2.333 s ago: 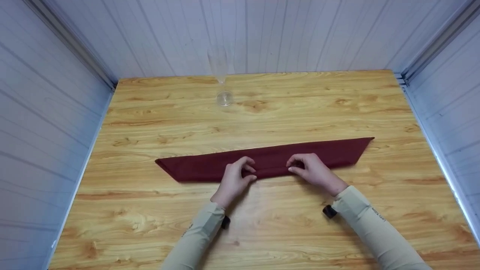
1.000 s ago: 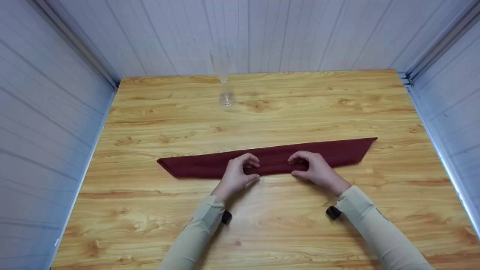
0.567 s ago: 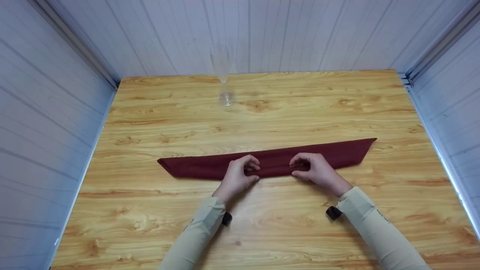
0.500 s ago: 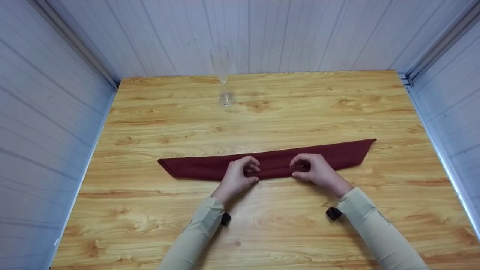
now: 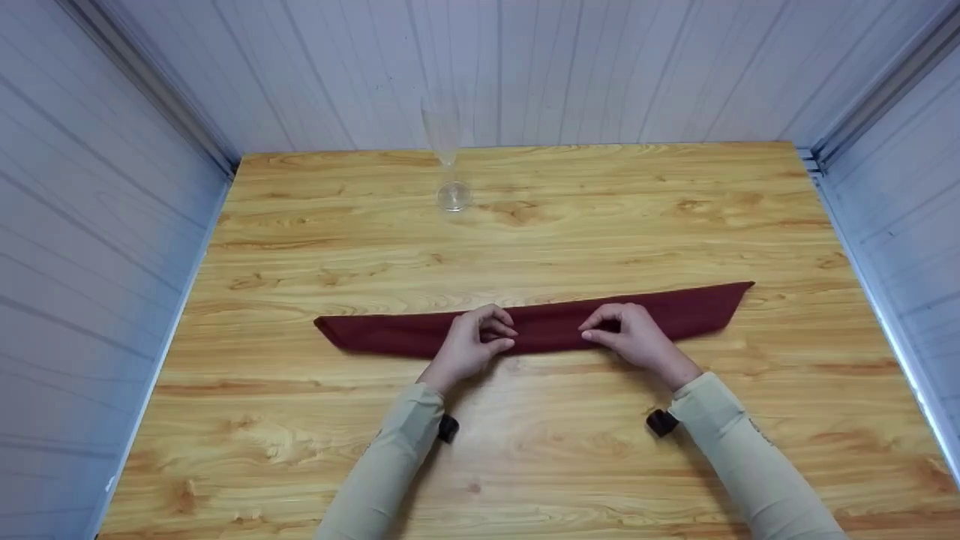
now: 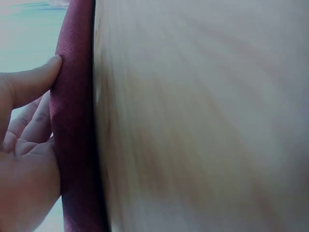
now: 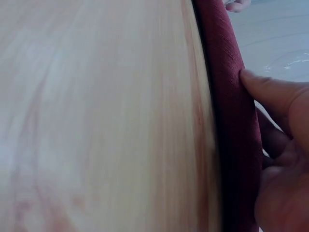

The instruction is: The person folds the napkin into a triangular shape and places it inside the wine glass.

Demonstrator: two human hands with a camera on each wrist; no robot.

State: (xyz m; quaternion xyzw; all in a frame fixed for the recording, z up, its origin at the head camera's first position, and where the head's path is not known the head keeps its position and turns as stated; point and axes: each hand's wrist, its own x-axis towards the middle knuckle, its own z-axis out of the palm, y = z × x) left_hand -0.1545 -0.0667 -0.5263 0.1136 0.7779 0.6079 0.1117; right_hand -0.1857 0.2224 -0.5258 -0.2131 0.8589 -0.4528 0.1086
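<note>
A dark red cloth napkin [image 5: 551, 326], folded into a long strip with slanted ends, lies across the table, its right end angled farther away. My left hand [image 5: 466, 346] grips the near edge left of centre, thumb in front and fingers curled over the top. The right hand [image 5: 634, 337] holds the same edge right of centre, thumb and fingertips drawn close together. Both wrist views show a thumb against the rounded near fold of the napkin [image 6: 75, 121], with the other fingertips partly hidden behind it.
A clear champagne flute [image 5: 441, 135] stands upright near the back edge of the wood-grain table [image 5: 600, 225], beyond the napkin. Pale panel walls [image 5: 540, 67] enclose the table at the back and both sides.
Both thumbs have moved from the napkin's near edge up toward the fingertips, narrowing the gap in each hand. The near edge has shifted slightly away; the right end has come slightly nearer.
</note>
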